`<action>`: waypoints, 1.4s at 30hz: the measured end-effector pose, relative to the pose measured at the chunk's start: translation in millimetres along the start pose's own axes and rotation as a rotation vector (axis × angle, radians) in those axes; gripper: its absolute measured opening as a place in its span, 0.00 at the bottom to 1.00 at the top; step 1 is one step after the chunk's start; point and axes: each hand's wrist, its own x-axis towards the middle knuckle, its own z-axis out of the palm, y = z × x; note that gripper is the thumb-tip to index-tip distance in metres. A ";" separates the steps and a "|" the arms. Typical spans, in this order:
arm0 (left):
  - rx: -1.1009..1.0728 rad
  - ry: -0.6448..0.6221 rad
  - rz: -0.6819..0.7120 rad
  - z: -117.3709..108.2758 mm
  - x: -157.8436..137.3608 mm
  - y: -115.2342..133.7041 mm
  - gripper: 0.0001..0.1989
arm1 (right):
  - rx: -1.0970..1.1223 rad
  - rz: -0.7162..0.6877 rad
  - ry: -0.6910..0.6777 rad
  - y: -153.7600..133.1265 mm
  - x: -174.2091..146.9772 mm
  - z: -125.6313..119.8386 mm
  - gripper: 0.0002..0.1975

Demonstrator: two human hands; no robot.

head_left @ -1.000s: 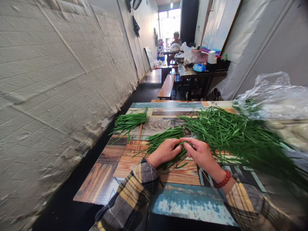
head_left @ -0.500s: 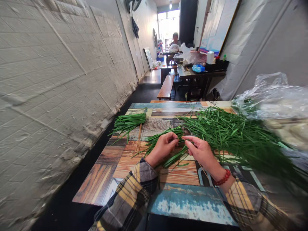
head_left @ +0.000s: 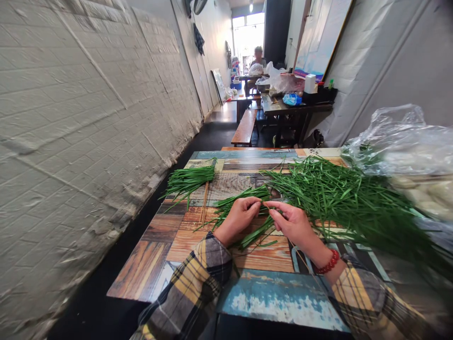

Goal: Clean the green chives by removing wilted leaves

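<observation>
My right hand (head_left: pixel 290 223) pinches a thin wooden skewer (head_left: pixel 300 255), whose long end runs back under the wrist toward me. Its tip meets the fingertips of my left hand (head_left: pixel 239 218), which are closed in a pinch; what lies between them is too small to make out. Just beyond and below the fingers are a small bunch of green chives (head_left: pixel 226 205) and a few loose blades (head_left: pixel 255 236). A neat chive bundle (head_left: pixel 191 180) lies at the table's left, with several skewers (head_left: pixel 204 203) sticking out from it toward me.
A large heap of loose chives (head_left: pixel 329 193) spreads over the right side of the patchwork table (head_left: pixel 141 264). Behind it sits a clear plastic bag (head_left: pixel 406 141). A brick wall (head_left: pixel 88 118) runs along the left. Farther off are a bench (head_left: pixel 245 127), another table (head_left: pixel 279 107) and a seated person.
My right hand has shifted slightly left, bringing its fingertips and the skewer tip against my left fingertips. My left hand has barely moved.
</observation>
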 end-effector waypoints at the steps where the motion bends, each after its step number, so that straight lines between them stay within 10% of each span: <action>1: -0.014 -0.003 -0.009 0.2 0.1 -0.4 0.12 | -0.008 0.003 -0.003 0.5 0.2 0.0 0.19; 24: -0.138 0.053 -0.019 -1.1 4.3 -7.6 0.11 | -0.015 0.026 -0.013 0.5 0.2 0.3 0.20; 42: 0.199 0.145 0.175 2.8 0.9 -9.9 0.08 | 0.068 0.036 -0.033 2.4 2.4 -0.8 0.27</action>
